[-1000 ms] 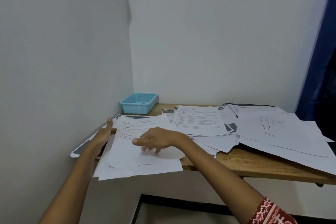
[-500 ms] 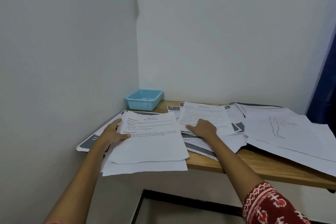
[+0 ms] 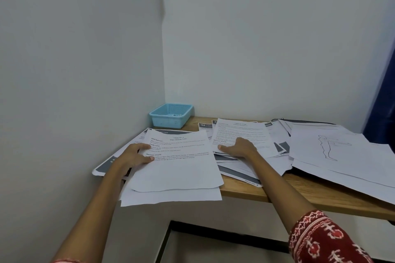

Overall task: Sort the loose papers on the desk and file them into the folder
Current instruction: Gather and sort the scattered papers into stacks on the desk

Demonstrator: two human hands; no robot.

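Observation:
Loose printed papers cover the wooden desk (image 3: 284,188). A stack of white sheets (image 3: 177,168) lies at the front left and overhangs the desk's front edge. My left hand (image 3: 133,157) rests on that stack's left edge, thumb and fingers lying on the top sheet. My right hand (image 3: 238,147) lies palm down on a printed sheet (image 3: 241,134) in the middle pile, thumb pointing left. A sheet with a line drawing of a figure (image 3: 333,147) tops the spread of papers at the right. A black edge (image 3: 303,121), perhaps the folder, shows behind those papers.
A small blue plastic basket (image 3: 171,114) stands in the back left corner against the walls. Sheets with dark grey bands (image 3: 239,174) stick out under the middle pile. A dark blue curtain (image 3: 382,102) hangs at the right. A black frame (image 3: 213,232) runs under the desk.
My right hand has left the front-left stack and moved right onto the printed sheet in the middle pile. My left hand stays on the stack's left edge.

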